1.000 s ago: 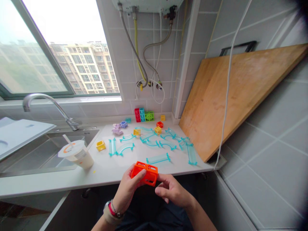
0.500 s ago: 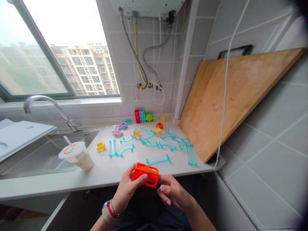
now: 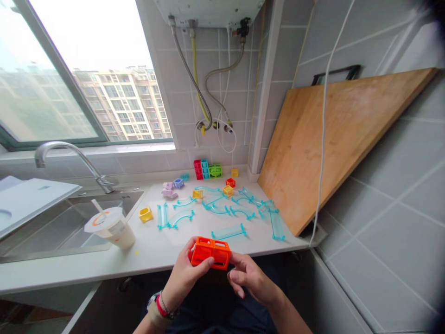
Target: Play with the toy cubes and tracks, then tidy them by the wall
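Observation:
Two orange open-frame cube blocks (image 3: 219, 254), joined side by side, are held above the counter's front edge. My left hand (image 3: 185, 270) is closed round their left end, thumb across the near face and fingers partly hidden behind. At the right end, my right hand (image 3: 255, 281) touches the blocks with its index finger. Its thumb and other fingers are loosely bent and apart, not wrapped round anything. Just beyond the blocks, a flat clear teal track piece (image 3: 228, 232) lies on the counter.
Teal track pieces (image 3: 182, 217) and yellow cubes (image 3: 146, 214) are scattered over the white counter (image 3: 194, 232). Joined red, blue and green blocks (image 3: 206, 170) stand at the back wall. A lidded cup (image 3: 116, 232) stands beside the sink (image 3: 62, 227); a wooden board (image 3: 333, 139) leans at right.
The orange blocks have tilted slightly in my left hand, and its thumb has slid a little lower on them. My right hand stays at their right end.

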